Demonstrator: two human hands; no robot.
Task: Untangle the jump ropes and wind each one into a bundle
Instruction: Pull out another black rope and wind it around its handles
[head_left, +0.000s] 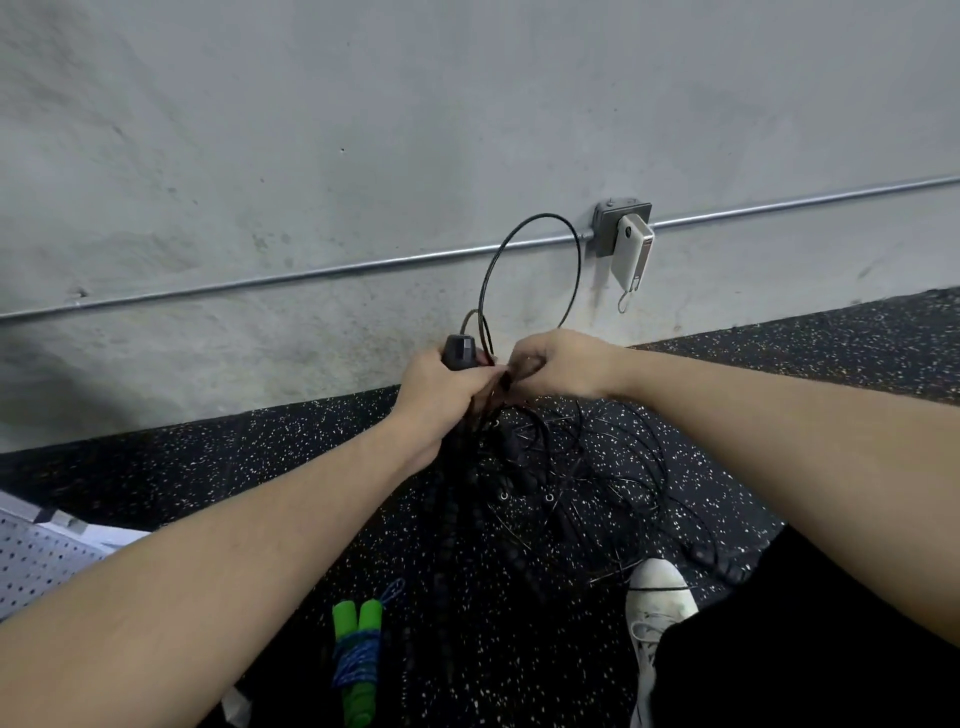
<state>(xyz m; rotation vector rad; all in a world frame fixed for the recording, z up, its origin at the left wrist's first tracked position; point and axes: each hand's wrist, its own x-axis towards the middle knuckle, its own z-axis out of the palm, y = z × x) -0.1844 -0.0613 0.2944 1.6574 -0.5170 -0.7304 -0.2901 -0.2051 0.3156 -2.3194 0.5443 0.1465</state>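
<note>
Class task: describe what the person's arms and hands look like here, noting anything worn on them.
Both forearms are bare as far as the frame shows, with no sleeves in view. The left hand and right hand wear no gloves. No watch, bracelet or ring is visible on either wrist or hand.

Two bare forearms, extended forward; hands meeting at centre.
Left hand (441, 387): fingers curled around a black handle, wrist slightly bent, forearm running in from lower left. Right hand (558, 364): fingers curled, pinching thin black cord just beside the left hand, knuckles up, forearm entering from the right edge.
</note>
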